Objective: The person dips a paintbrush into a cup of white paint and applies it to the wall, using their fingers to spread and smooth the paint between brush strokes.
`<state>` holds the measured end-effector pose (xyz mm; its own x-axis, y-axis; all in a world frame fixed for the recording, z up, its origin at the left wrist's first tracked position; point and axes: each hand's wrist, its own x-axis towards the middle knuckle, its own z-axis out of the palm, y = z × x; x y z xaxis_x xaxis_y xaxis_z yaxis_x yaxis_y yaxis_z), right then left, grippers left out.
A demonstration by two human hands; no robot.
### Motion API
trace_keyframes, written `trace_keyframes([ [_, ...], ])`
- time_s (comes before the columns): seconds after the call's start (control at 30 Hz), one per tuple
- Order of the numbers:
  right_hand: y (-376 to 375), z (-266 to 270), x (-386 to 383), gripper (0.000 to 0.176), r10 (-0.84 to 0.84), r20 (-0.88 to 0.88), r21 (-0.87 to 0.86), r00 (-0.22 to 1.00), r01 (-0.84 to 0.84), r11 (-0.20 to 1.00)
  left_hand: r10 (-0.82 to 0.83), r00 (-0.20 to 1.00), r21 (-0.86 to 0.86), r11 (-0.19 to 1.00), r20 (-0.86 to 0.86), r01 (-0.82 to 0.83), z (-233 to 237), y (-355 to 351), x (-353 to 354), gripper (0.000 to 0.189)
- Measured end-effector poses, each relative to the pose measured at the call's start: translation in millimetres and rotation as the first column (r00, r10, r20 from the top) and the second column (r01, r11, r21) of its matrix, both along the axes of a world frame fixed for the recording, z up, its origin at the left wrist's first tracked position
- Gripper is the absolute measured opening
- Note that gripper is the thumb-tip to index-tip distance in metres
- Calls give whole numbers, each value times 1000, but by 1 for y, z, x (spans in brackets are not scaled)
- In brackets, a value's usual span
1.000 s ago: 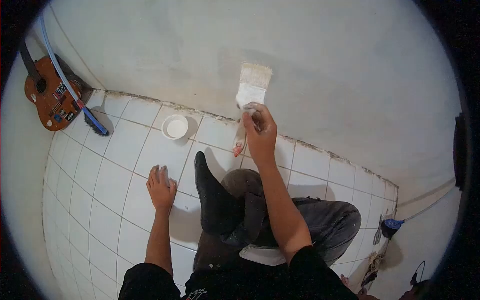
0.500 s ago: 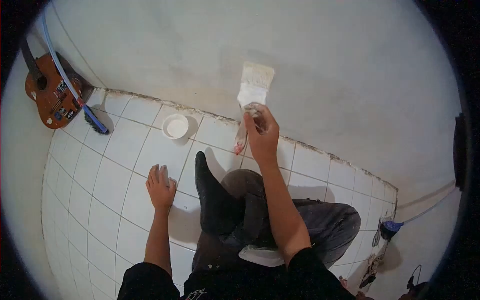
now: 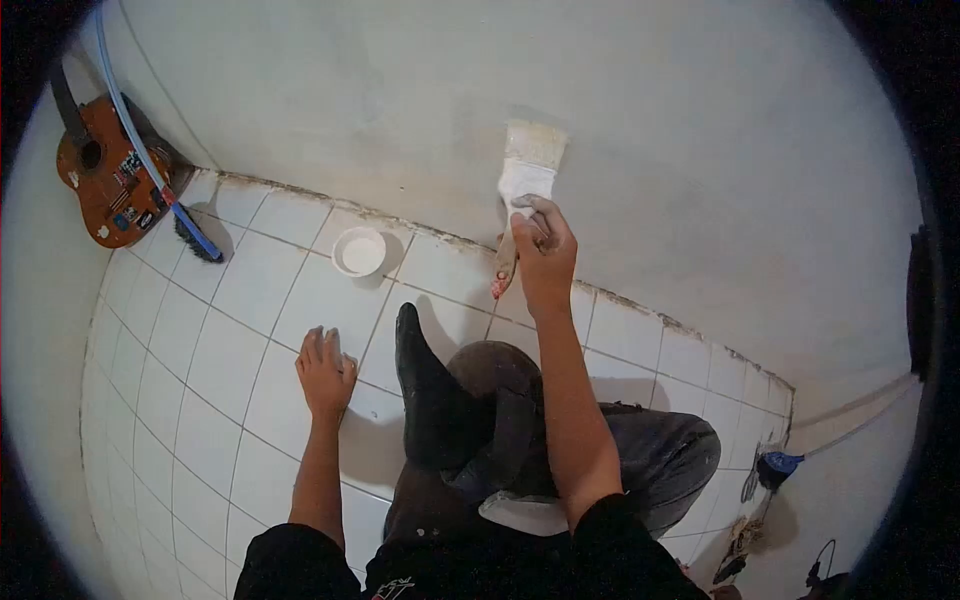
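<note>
A wide paintbrush [image 3: 530,165] is gripped in my right hand [image 3: 547,245], its fingers wrapped near the base of the white-coated ferrule. The pale bristles point up against the grey-white wall [image 3: 690,170], and the handle's reddish end hangs below my hand. My left hand [image 3: 325,370] rests on the white tiled floor [image 3: 250,340] with its fingers stretched out and holding nothing. Between that hand and the wall stands a small white bowl [image 3: 345,268] with white paint-like liquid in it.
A guitar [image 3: 110,190] covered in stickers leans in the left corner, with a blue-handled broom [image 3: 195,232] before it. My folded leg with a black sock [image 3: 430,400] lies between my arms. Another blue brush head [image 3: 778,468] stands at the right wall.
My right hand has moved a little to the right along the wall with the paintbrush. My left hand stays in nearly the same place on the floor.
</note>
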<state>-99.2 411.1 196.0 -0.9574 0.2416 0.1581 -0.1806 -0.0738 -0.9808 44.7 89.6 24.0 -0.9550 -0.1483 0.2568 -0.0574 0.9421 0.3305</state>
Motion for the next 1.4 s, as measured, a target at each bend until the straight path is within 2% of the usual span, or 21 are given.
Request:
trace_keyframes([
  [0.1,2,-17,-4,19,29,72,-48,997,-26,999,-8,999,-12,1000,-38,8,-3,-3,-1,56],
  [0.2,-5,-25,16,21,53,120,-74,991,-44,996,-7,1000,25,1000,2,7,-4,-1,-1,56],
  [0.23,-5,-23,15,21,55,116,-71,992,-47,996,-12,1000,0,1000,-12,12,-6,-1,0,56],
  [0.3,-10,-20,12,22,69,-109,75,992,-61,995,-4,1000,-30,1000,-31,3,-7,-3,-2,55],
  [0.33,-15,0,14,22,68,-39,83,997,-65,994,-8,1000,-8,1000,-28,8,-7,-3,-1,55],
  [0.47,-23,-3,-9,23,19,-42,38,999,-17,999,0,1000,3,1000,-9,0,-7,-3,1,57],
  [0.57,-20,-20,-8,26,77,138,-49,987,-71,996,9,1000,-7,1000,24,-8,-4,-2,-1,57],
  [0.6,-19,-23,-2,26,80,142,-50,987,-74,996,12,999,-8,1000,29,-12,-4,-1,-1,57],
  [0.67,-19,-31,11,28,136,321,-80,937,-116,990,16,999,-17,1000,34,-16,-4,-2,-1,58],
  [0.7,-20,-36,12,28,145,330,-86,933,-123,989,25,999,-22,999,44,-24,-6,-3,-3,58],
  [0.77,-20,-50,17,30,106,248,131,963,-142,981,11,1000,-39,999,-4,-11,-10,-3,0,58],
  [0.87,-22,-42,17,28,232,250,-95,940,-215,972,-12,1000,-14,1000,-28,11,-8,-4,-1,57],
  [0.93,-38,-16,28,27,277,226,-118,934,-256,960,-1,999,-43,999,-49,-1,-9,-4,-1,55],
  [1.0,-43,-16,31,26,301,195,-122,933,-282,952,11,998,-44,999,-60,-13,-8,-4,-1,55],
  [1.07,-40,-33,28,28,241,151,238,959,-272,932,13,998,-6,1000,-63,-14,-8,-4,-3,54],
  [1.1,-42,-37,27,28,246,153,239,957,-278,931,19,998,-5,1000,-61,-20,-8,-5,-2,54],
  [1.17,-42,-41,24,30,138,105,316,985,-165,934,21,997,-23,999,-76,-23,-9,-4,-3,53],
  [1.2,-43,-40,24,33,128,74,244,989,-142,959,25,997,-15,1000,-76,-26,-8,-3,-3,53],
  [1.23,-42,-42,22,33,132,74,253,988,-147,956,20,997,-9,1000,-70,-21,-7,-3,-2,52],
  [1.3,-44,-43,12,34,87,-85,266,993,-62,962,28,997,7,1000,-71,-28,-4,-4,-4,51],
  [1.4,-54,-27,-15,34,93,-144,244,985,-56,968,33,997,7,999,-68,-32,-4,-3,-2,49],
])
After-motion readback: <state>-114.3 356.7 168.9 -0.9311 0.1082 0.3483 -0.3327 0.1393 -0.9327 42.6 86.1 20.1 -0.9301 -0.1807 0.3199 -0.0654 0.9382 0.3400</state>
